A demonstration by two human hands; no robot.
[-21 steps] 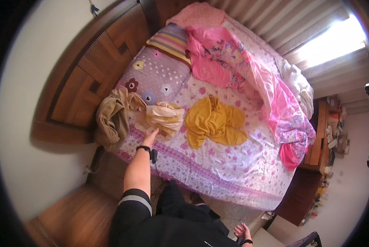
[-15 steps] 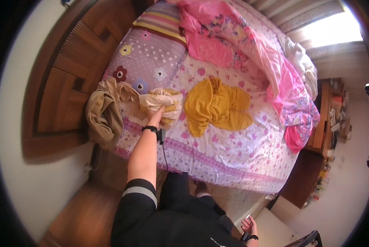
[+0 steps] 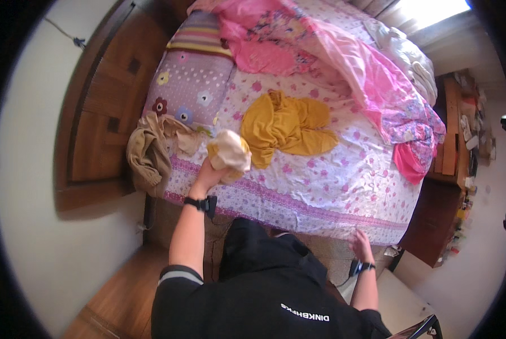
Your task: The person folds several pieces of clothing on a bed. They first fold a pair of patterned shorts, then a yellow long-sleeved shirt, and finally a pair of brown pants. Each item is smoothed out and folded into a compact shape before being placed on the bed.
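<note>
My left hand (image 3: 209, 176) is closed around a bunched white-and-yellow cloth (image 3: 230, 150), held over the near left part of the bed. The folds hide what kind of cloth it is. Just beyond it, a mustard-yellow garment (image 3: 289, 125) lies loosely spread on the floral sheet (image 3: 321, 192). To the left, a khaki garment (image 3: 149, 155) hangs in a heap over the bed's corner, with a beige cloth (image 3: 186, 138) beside it. Near the front edge of the bed, at the right, my right hand (image 3: 361, 245) is held with its fingers apart and nothing visible in it.
A purple flowered pillow (image 3: 191, 85) lies by the wooden headboard (image 3: 103, 118). A pink floral quilt (image 3: 349, 68) is heaped along the far side, next to a whitish bundle (image 3: 408, 53). At the right stands a brown wooden desk (image 3: 449, 144) crowded with small items.
My left hand has drawn the white-and-yellow cloth up and toward me, away from the beige cloth. My right hand has risen from low beside me toward the bed's front edge. The view has shifted.
</note>
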